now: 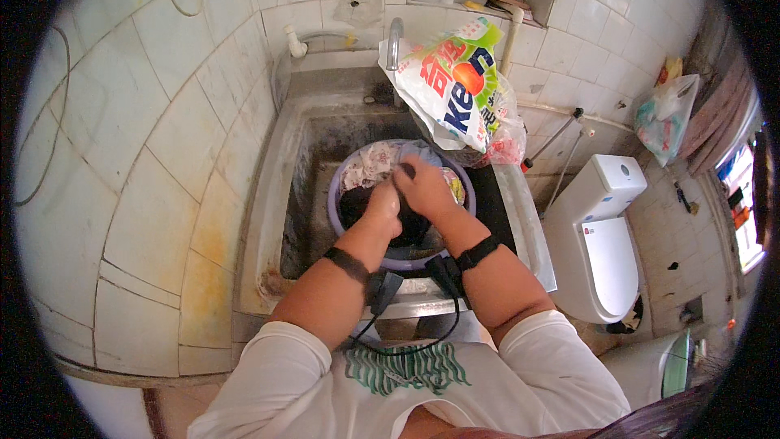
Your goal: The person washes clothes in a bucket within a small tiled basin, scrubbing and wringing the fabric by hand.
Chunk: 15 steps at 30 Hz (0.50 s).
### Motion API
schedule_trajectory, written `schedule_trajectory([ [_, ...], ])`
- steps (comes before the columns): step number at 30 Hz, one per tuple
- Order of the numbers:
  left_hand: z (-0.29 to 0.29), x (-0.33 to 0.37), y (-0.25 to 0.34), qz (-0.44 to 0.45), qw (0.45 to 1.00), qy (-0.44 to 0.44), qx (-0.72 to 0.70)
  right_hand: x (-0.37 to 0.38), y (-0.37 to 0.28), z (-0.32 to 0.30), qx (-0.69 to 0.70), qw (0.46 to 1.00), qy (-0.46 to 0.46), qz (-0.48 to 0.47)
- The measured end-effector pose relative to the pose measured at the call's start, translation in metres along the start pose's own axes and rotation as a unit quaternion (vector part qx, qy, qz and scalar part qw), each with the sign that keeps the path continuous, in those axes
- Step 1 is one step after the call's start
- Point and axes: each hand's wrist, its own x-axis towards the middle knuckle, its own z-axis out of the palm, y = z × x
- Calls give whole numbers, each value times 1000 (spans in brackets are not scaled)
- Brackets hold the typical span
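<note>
Person's-eye view, clock face centred on a lilac basin (335, 197) set in a metal sink (520, 219): a dark cloth (416, 229) lies bunched in it, directly under & touching both hands, so neither has any real gap to cross. R hand (426, 187) sits just off centre toward 1 o'clock, a bit farther out than L hand (382, 206), close by at approx. 9. Cloth's long axis is hard to tell; visible dark folds spread from btwn the hands toward 8 & 6, w/ a small dark end poking out atop the R fist. R fingers are curled tight round that end; L is bent inward, but its fingertips are hidden, so can't tell how firmly it grips, if at all. Forearms enter from approx. 7 & 5 & converge over the basin, wrists nearly together, each w/ a black strap. Also in the basin: pale floral cloth (370, 164) at 11, blue-grey cloth (421, 153) near 12, a yellow patterned piece (455, 185) approx. 2. Beyond, toward 1, a big white-&-green plastic bag (443, 102) rests at the sink's far R corner, by the faucet (396, 42).
</note>
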Motion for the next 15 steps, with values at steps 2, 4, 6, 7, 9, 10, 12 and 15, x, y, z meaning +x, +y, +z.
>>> schedule_trajectory([
  [2,19,-15,3,-10,999,8,30,0,16,-9,-37,994,67,80],
  [4,26,-22,5,-19,999,20,42,0,20,-8,-44,992,70,90],
  [6,26,-24,8,-20,998,44,50,0,19,-8,-51,991,74,98],
  [7,25,-25,10,-21,996,70,60,0,14,-8,-64,993,40,91],
  [9,17,-19,7,5,998,49,34,-1,4,-9,-75,994,6,82],
  [10,11,-14,3,28,999,28,8,-3,-4,-8,-30,999,5,16],
  [12,-17,4,3,3,999,-16,-42,-7,-27,-7,16,998,-56,-39],
  [15,-32,9,1,-24,989,-104,-107,-8,-39,-8,-23,994,-99,-35],
])
